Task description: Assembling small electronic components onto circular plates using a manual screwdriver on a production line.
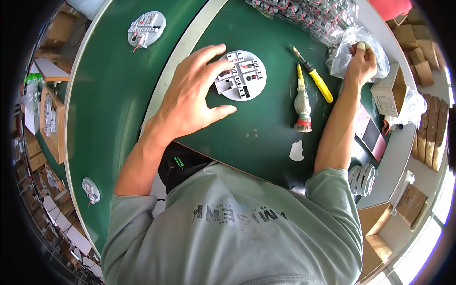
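My left hand is open, thumb and fingers spread around the left side of a white round plastic base. Raised compartments on this base hold small black and red parts; my fingers cover some of its left edge. Over at the right, my right hand is closed in a pinch at a clear plastic bag, a pale covering on one fingertip. What those fingers hold is hidden. Between the hands lie a yellow-handled tool with a dark shaft and a wrapped tool with a yellow end and red band.
Bagged small parts with red wires lie at the back. A cardboard box stands right of my forearm, above stacked white discs. Left, beyond a pale rail, another white base rests on the green surface. A white scrap lies nearby.
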A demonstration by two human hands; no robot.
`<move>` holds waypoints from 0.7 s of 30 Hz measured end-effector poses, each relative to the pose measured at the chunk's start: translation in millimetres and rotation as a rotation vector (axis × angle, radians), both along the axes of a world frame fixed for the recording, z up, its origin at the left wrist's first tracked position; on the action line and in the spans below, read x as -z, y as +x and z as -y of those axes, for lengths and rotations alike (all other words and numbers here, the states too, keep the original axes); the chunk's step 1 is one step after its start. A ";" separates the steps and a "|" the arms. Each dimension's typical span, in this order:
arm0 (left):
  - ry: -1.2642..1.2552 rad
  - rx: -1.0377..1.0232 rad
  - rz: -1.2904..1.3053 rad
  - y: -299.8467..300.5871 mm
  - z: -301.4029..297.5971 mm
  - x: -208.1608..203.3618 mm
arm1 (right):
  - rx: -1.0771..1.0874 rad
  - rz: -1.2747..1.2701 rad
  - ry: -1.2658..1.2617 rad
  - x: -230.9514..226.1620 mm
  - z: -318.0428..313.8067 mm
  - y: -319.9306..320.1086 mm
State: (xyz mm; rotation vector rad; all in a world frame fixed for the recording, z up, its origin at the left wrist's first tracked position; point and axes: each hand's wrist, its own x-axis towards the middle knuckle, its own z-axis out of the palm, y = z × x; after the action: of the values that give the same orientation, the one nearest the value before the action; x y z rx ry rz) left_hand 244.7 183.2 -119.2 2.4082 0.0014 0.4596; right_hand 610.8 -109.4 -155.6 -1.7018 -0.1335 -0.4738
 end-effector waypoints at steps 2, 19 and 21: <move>0.008 0.009 -0.020 11.1 7.4 10.7 | -0.008 0.023 0.028 -13.1 1.3 -8.6; 0.015 0.000 -0.063 23.8 7.2 36.4 | -0.768 0.080 -0.662 -43.0 -104.5 -228.5; 0.006 0.003 -0.042 26.1 5.3 37.1 | -0.767 0.227 -0.706 -35.7 -105.0 -225.5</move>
State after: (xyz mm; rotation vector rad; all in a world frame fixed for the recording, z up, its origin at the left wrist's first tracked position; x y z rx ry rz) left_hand 270.8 177.9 -156.3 2.4230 0.0155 0.4084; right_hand 385.3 -4.5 -119.9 -2.0832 -1.1844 -0.0207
